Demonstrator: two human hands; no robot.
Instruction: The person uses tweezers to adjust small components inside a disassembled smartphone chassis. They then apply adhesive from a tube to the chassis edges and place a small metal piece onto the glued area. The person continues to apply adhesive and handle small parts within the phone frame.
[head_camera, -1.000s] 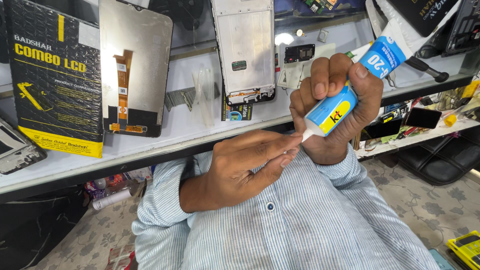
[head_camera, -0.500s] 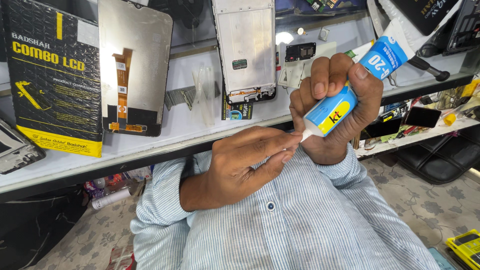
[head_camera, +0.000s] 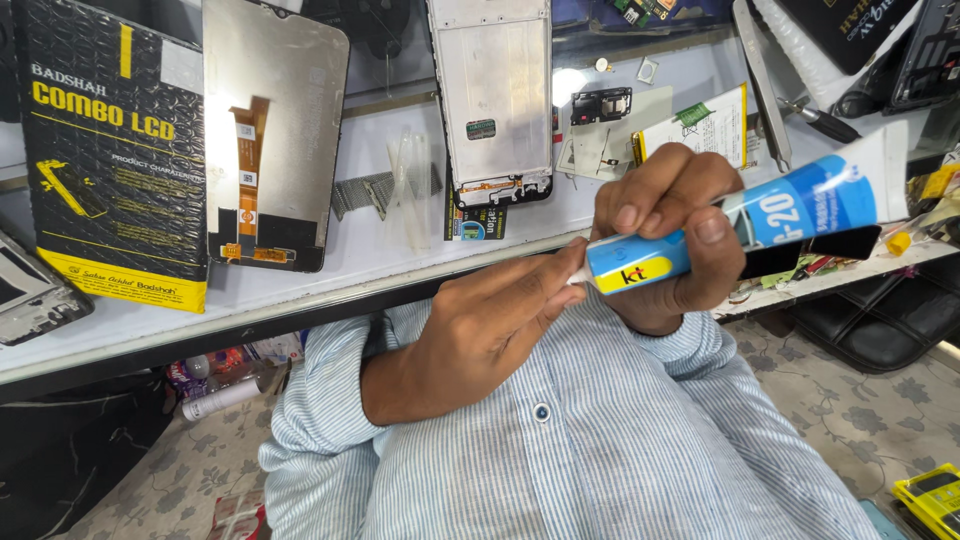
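My right hand (head_camera: 668, 232) grips a blue, white and yellow glue tube (head_camera: 790, 205) around its front half. The tube lies almost level, tail to the right, nozzle to the left. My left hand (head_camera: 478, 325) is closed at the nozzle end, thumb and fingertips pinching the tube's tip (head_camera: 574, 277), which is hidden between them. Both hands hover over my striped shirt (head_camera: 560, 450), just in front of the counter's edge.
On the white counter (head_camera: 300, 290) lie a black and yellow box (head_camera: 110, 150), a phone display panel (head_camera: 268, 130), a bare phone frame (head_camera: 492, 95), small parts and metal tweezers (head_camera: 760, 80). Below is patterned floor, with a yellow device (head_camera: 930, 495) at the bottom right.
The tube has swung from a steep slant to nearly level. Both hands stayed joined at the nozzle and shifted slightly up and to the right.
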